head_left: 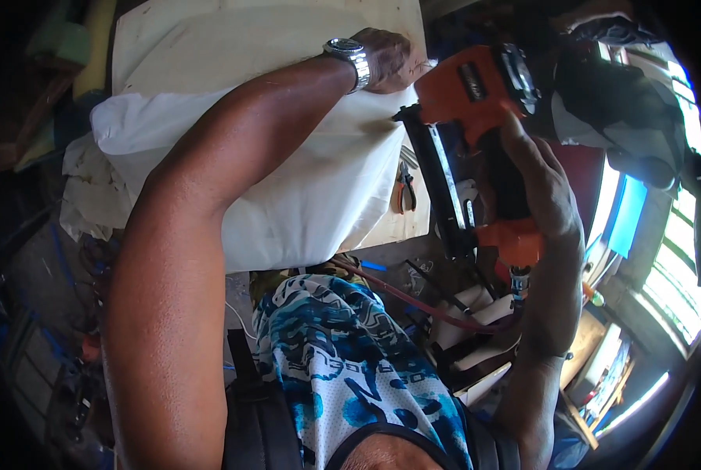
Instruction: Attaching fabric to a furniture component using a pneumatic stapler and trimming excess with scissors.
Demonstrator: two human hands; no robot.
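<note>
A white cloth [288, 184] lies draped over a pale board [272, 39] in front of me. My left hand [385, 61], with a silver wristwatch [347, 52] at its wrist, is closed at the right edge of the board, on the cloth; its fingertips are partly hidden. My right hand [542, 172] grips the handle of an orange and black pneumatic staple gun [464, 86]. The gun's nose is close to the cloth at the board's right edge, just below my left hand. Whether it touches cannot be made out.
Pliers with dark and orange handles [406, 189] lie on the board's near right corner. A reddish air hose [421, 304] runs from the gun toward the board's near side. Dark bundled material [621, 102] fills the far right, before a bright louvred window [675, 274].
</note>
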